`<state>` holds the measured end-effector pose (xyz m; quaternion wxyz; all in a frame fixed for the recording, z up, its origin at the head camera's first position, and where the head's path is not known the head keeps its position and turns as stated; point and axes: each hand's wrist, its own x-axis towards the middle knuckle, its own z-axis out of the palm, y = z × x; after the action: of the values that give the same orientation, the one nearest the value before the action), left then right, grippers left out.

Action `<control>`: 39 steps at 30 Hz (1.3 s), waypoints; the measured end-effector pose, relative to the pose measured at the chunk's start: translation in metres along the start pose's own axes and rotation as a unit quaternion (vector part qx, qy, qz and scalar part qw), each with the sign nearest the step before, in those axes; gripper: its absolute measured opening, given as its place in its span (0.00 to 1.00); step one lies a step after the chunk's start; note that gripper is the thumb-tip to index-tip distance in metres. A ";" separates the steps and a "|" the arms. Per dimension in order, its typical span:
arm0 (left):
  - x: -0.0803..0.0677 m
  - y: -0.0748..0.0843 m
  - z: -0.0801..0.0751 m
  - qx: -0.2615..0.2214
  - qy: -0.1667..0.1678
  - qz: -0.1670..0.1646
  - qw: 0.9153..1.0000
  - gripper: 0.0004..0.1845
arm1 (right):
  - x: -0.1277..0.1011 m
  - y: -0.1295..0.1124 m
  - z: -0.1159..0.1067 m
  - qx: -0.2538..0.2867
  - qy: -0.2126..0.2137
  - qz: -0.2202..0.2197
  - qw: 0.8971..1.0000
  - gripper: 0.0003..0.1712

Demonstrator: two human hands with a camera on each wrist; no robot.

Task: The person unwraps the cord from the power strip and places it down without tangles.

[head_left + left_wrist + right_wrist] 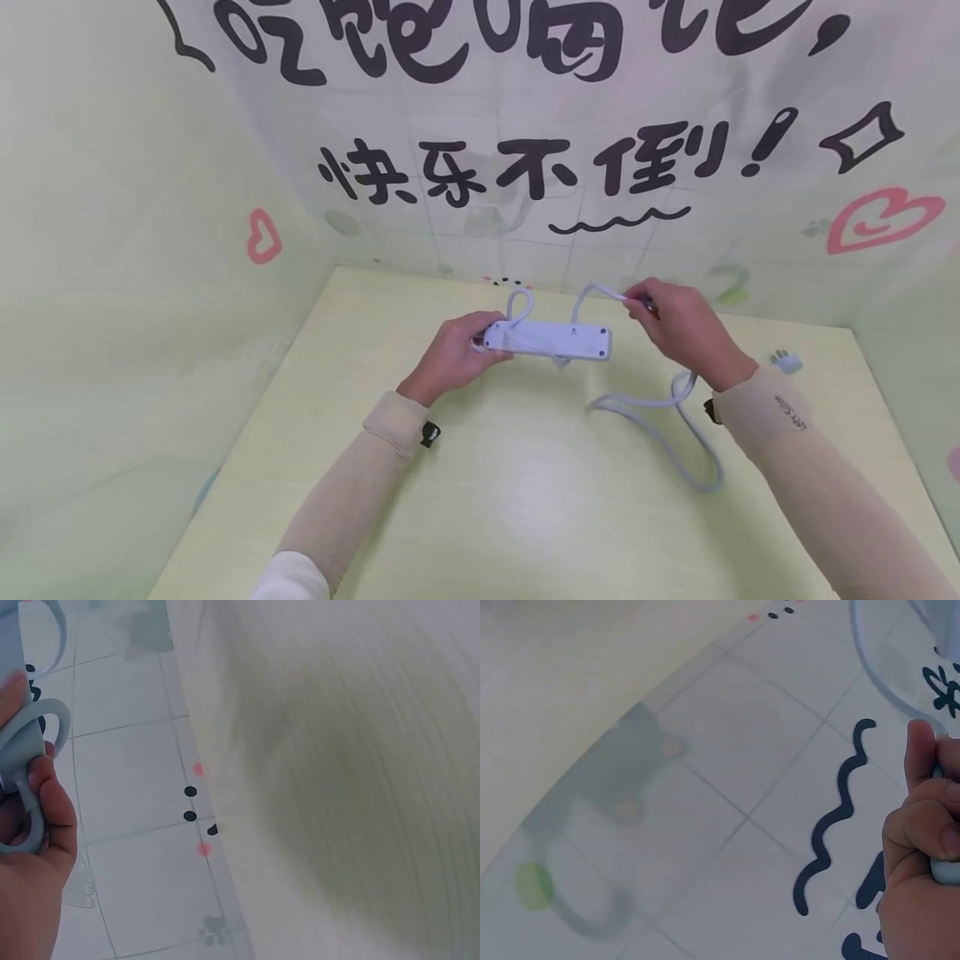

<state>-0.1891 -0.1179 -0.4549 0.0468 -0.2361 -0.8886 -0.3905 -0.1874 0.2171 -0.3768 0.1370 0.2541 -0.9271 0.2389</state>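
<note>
Two hands hold a white power strip and its cord above a pale yellow table.

The left hand (pixel 453 354) comes in from the lower left with the forearm angled up and inward, fingers curled round the left end of the power strip (pixel 547 340), which is held level, lifted off the table (pixel 480 500) (its underside faces the head camera). A loop of the white cord (pixel 660 417) rises just behind that end. The right hand (pixel 678 325) reaches in from the right, wrist bent inward, and pinches a bend of the cord between thumb and curled fingers, just beyond the strip's right end. From there the cord drops under the right wrist and curves across the table; the plug (pixel 786 362) lies beside the right forearm.
</note>
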 end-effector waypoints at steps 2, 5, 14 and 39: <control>-0.001 -0.001 -0.001 -0.015 0.004 -0.001 1.000 0.27 | -0.006 0.008 0.003 0.004 -0.031 0.025 0.999 0.06; 0.000 -0.003 -0.002 -0.041 0.022 -0.003 0.999 0.25 | -0.015 0.013 0.009 0.003 -0.078 0.040 0.996 0.07; 0.007 -0.003 -0.008 -0.050 0.078 -0.010 0.996 0.24 | -0.046 -0.007 0.037 -0.014 -0.139 -0.058 0.989 0.03; 0.002 0.008 0.007 0.043 -0.044 -0.015 0.998 0.26 | 0.016 -0.045 -0.057 -0.060 0.095 -0.159 0.981 0.08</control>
<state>-0.1865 -0.1079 -0.4539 0.0119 -0.2377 -0.9093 -0.3415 -0.1691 0.2062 -0.3058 0.2757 0.3660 -0.8702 0.1811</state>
